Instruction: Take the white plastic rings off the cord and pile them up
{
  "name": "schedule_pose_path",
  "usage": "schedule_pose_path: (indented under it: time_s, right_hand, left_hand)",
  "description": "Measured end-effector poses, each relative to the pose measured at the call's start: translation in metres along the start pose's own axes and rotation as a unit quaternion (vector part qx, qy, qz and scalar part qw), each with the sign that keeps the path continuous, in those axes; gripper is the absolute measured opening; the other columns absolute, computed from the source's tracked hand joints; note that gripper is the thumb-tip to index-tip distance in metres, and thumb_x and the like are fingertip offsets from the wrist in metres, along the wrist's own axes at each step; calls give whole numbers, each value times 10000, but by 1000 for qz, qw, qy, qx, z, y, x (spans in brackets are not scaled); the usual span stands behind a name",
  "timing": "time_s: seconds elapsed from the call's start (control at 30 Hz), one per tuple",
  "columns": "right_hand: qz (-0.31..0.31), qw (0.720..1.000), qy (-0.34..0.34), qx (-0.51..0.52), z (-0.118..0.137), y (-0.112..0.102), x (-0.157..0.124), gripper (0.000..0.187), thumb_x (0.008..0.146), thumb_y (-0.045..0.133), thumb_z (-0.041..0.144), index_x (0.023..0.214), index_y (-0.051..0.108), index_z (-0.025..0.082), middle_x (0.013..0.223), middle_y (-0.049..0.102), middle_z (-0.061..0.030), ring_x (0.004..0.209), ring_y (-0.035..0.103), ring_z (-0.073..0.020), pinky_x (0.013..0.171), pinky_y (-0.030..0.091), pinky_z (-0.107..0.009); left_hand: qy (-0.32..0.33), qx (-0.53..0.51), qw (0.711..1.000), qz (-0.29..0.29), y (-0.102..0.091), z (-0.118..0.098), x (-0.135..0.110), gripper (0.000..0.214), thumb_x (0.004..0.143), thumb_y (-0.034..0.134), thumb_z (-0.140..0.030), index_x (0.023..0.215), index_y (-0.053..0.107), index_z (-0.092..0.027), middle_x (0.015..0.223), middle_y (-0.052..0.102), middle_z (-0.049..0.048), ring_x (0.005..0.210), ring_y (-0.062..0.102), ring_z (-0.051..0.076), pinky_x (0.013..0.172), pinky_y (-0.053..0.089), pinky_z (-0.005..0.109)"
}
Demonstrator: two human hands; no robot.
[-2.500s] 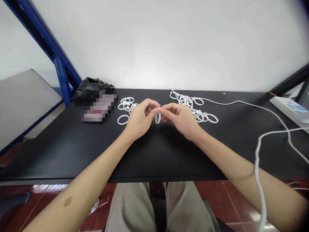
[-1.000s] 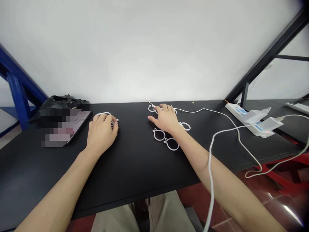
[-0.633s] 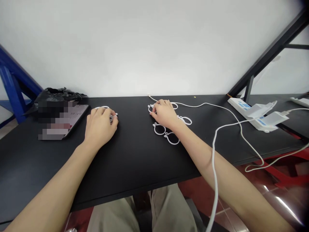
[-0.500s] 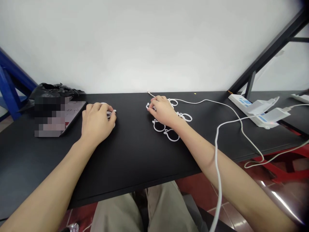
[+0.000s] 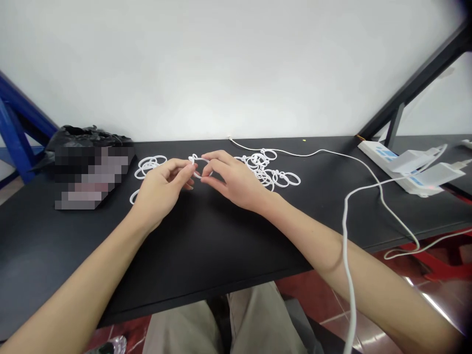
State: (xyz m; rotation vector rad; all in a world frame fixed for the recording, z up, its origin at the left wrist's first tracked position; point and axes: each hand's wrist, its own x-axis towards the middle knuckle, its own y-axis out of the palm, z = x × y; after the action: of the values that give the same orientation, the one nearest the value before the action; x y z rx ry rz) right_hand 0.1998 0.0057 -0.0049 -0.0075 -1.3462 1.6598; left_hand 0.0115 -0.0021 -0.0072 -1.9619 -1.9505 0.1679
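Note:
My left hand (image 5: 162, 189) and my right hand (image 5: 236, 183) meet above the middle of the black table (image 5: 206, 236). Both pinch the same white ring (image 5: 199, 162), held between their fingertips just off the table top. A loose pile of white rings (image 5: 149, 164) lies behind my left hand. A linked bunch of white rings (image 5: 271, 172) lies behind and to the right of my right hand.
A blurred-out flat object (image 5: 86, 179) and a crumpled black bag (image 5: 86, 135) sit at the back left. A white cable (image 5: 346, 216) runs across the table to a white power strip (image 5: 409, 167) at the right. A white wall stands behind; blue frame at far left.
Both hands had been resting on the two ring piles; they have come together at the centre and now pinch one white ring between them. The view has shifted slightly.

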Motion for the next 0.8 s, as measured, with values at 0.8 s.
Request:
schedule_pose_path:
  time_s: [0.8]
  right_hand:
    - [-47,985,92,139,5,6,-1,86,913,572,238,910,645,191,888,692,-19,797,650,-133,772,544,-292]
  left_hand:
    - [39,59,997,42,-2,4,2,192,783,687,-395,867,708,-223,804,729,11,675,641,157,662,512,284]
